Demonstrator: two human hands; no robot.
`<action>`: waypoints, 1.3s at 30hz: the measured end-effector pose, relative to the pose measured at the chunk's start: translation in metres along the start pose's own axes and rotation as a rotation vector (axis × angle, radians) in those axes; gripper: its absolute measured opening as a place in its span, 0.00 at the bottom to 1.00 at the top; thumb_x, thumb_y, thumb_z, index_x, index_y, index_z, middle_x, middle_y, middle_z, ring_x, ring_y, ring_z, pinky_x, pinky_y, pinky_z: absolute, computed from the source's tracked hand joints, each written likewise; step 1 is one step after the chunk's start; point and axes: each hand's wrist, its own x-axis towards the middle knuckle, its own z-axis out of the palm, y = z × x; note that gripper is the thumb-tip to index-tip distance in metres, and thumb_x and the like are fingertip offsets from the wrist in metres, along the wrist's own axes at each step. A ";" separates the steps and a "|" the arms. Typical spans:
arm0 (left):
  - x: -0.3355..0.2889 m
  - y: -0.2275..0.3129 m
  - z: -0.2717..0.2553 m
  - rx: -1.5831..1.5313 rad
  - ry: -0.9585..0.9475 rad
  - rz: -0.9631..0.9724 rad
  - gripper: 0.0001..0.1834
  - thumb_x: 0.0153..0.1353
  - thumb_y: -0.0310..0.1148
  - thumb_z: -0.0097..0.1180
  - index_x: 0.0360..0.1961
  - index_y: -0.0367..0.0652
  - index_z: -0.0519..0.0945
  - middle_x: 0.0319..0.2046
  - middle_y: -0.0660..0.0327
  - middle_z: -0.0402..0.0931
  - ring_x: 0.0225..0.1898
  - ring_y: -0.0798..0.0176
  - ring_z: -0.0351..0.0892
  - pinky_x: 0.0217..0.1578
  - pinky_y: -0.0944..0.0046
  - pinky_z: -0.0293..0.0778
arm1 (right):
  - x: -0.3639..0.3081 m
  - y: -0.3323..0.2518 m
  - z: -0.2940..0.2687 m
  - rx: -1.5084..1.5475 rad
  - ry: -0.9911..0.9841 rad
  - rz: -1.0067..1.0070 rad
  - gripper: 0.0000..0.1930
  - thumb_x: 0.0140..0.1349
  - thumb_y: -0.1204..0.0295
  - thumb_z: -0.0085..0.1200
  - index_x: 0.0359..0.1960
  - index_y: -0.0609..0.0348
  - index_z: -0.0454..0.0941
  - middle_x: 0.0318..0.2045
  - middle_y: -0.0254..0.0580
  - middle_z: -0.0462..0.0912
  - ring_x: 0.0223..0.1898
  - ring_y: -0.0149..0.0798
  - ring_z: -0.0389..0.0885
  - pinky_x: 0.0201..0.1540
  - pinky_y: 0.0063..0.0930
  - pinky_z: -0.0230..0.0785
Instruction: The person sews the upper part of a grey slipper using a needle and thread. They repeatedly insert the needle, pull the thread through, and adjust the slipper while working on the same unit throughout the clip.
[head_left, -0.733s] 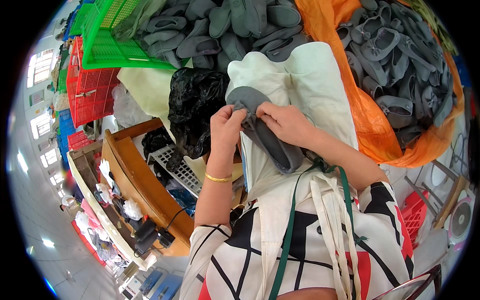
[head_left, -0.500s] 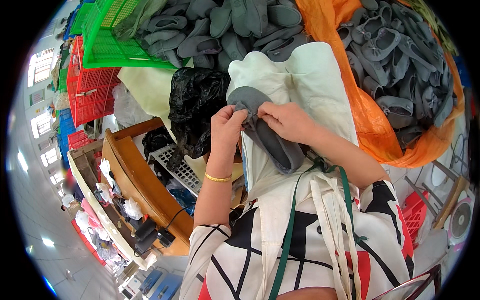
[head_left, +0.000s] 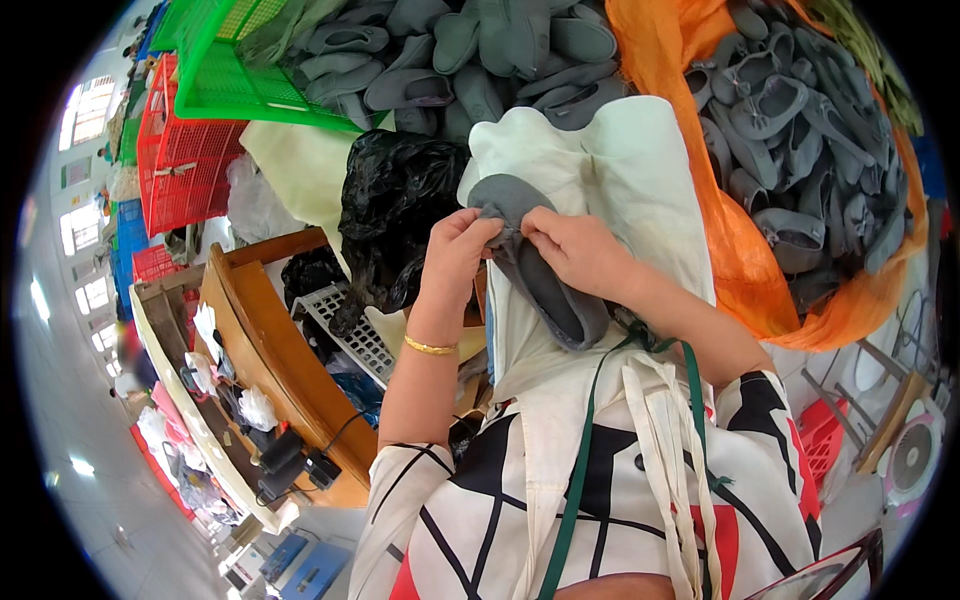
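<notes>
A grey fabric shoe [head_left: 552, 290] lies over my lap on the white apron [head_left: 640, 210], its rounded toe away from me and its opening toward me. My left hand [head_left: 458, 255] pinches the bunched strap or bow on the shoe's left side between thumb and fingers. From the right, my right hand [head_left: 572, 245] pinches the upper near the same spot, its fingertips close to the left ones. Just what detail lies between the fingertips is hidden.
Many grey shoes [head_left: 475, 95] are heaped ahead beside a green crate [head_left: 200, 90]. More fill an orange sack [head_left: 745, 270] at the right. At the left are a black plastic bag [head_left: 395, 200], red crates [head_left: 185, 150] and a wooden desk [head_left: 280, 350]. A fan [head_left: 912, 450] stands far right.
The whole view has shifted slightly. Both hands keep their pinch on the shoe, and its place on my lap is nearly the same.
</notes>
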 end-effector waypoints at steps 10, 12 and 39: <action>0.003 -0.010 -0.015 -0.189 -0.071 -0.070 0.04 0.63 0.30 0.59 0.35 0.43 0.84 0.30 0.69 0.83 0.29 0.76 0.77 0.34 0.74 0.72 | 0.004 -0.014 0.011 -0.001 0.054 0.037 0.04 0.69 0.73 0.48 0.42 0.59 0.69 0.26 0.50 0.79 0.28 0.55 0.80 0.32 0.40 0.71; 0.001 -0.010 -0.015 -0.211 -0.070 -0.065 0.04 0.63 0.31 0.59 0.35 0.43 0.84 0.30 0.69 0.82 0.29 0.77 0.77 0.34 0.74 0.72 | 0.008 -0.017 0.015 0.054 0.064 0.070 0.05 0.70 0.73 0.47 0.42 0.59 0.67 0.24 0.49 0.79 0.26 0.52 0.79 0.30 0.38 0.70; -0.031 -0.027 -0.002 0.116 0.300 0.211 0.19 0.71 0.43 0.54 0.29 0.39 0.80 0.18 0.70 0.72 0.21 0.77 0.67 0.24 0.76 0.64 | 0.041 -0.009 0.008 0.778 0.123 0.304 0.09 0.75 0.67 0.46 0.35 0.57 0.70 0.31 0.28 0.77 0.21 0.19 0.67 0.24 0.17 0.64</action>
